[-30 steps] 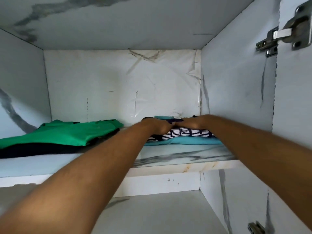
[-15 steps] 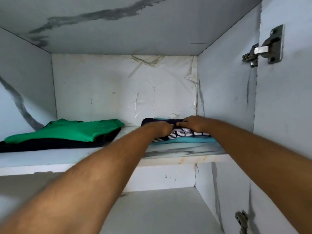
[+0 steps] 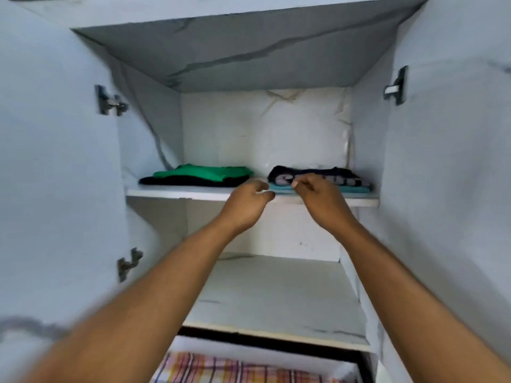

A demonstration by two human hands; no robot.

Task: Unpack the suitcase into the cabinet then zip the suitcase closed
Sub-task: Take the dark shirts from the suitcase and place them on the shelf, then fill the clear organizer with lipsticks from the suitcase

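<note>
A white marble-patterned cabinet stands open, and its upper shelf [image 3: 193, 192] carries two piles of folded clothes. On the left lies a green garment [image 3: 204, 172] over a black one [image 3: 190, 181]. On the right a dark striped garment [image 3: 312, 176] lies on a teal one [image 3: 356, 189]. My left hand [image 3: 249, 205] hovers just in front of the shelf edge, fingers loosely curled, holding nothing. My right hand [image 3: 318, 199] is beside it in front of the right pile, fingers relaxed and empty. The suitcase is out of view.
Both cabinet doors [image 3: 55, 175] hang open at the sides with metal hinges [image 3: 110, 102]. A lower shelf [image 3: 276, 305] lies bare below. Under it, a checked pink and orange fabric [image 3: 210, 369] shows in a white compartment.
Both hands have let go of the striped garment and pulled back out of the cabinet. The view has moved back and down, so the doors and the lower shelf show.
</note>
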